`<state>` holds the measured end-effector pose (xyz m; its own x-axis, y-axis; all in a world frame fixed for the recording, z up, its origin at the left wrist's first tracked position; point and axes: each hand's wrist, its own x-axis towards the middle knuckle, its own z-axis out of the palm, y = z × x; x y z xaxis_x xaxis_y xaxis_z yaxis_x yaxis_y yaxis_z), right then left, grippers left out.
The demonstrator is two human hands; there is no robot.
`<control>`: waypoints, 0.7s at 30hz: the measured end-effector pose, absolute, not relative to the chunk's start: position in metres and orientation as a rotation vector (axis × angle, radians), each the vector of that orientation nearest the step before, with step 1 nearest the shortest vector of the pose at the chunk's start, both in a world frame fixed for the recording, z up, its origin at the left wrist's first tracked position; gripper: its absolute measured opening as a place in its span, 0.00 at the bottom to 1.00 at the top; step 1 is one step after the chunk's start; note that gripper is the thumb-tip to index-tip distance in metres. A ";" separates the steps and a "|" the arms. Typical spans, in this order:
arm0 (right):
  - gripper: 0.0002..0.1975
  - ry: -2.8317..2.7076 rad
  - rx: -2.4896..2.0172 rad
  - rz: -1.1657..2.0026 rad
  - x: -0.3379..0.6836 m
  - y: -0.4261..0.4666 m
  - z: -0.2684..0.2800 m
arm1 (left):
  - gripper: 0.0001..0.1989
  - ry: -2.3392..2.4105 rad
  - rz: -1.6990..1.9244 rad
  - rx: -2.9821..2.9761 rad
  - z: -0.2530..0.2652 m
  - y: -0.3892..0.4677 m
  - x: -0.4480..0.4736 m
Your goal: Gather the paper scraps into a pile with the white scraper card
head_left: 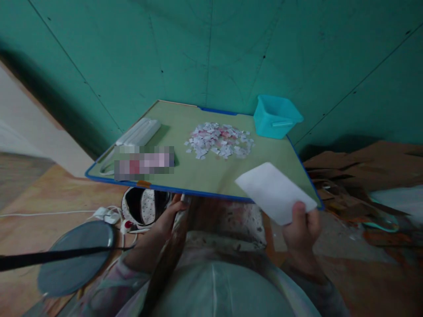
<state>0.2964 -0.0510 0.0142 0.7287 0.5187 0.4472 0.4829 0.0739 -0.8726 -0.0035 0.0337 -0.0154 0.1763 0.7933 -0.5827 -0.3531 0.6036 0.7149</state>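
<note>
A blank white sheet of paper (272, 189) is pinched in my right hand (302, 226), thumb on top, its far end over the table's front right part. My left hand (173, 213) is low, just under the table's front edge, with its fingers closed around a pale item that I cannot make out. On the light green tabletop (198, 176) lies a loose heap of small paper squares (218, 138), mostly white with some pinkish ones. Behind it to the right stands a turquoise plastic bin (276, 121), tilted slightly in view.
On the table's left lie a white plastic-looking bundle (140, 132) and a blurred-out pink item (145, 165). Below are a round grey stool (77, 257), a power strip (107, 215) with cables and a spotted bag (147, 207). Flattened cardboard (363, 165) lies right; a green wall (211, 53) stands behind.
</note>
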 end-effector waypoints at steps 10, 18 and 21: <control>0.33 -1.146 -1.776 0.293 0.363 0.025 0.044 | 0.36 1.118 0.886 0.443 -0.020 0.031 -0.002; 0.24 -1.271 -1.707 0.619 0.327 0.021 0.046 | 0.44 1.107 0.916 0.394 -0.027 0.032 0.002; 0.24 -1.295 -1.687 0.686 0.317 0.023 0.045 | 0.42 1.098 0.915 0.382 -0.026 0.031 0.001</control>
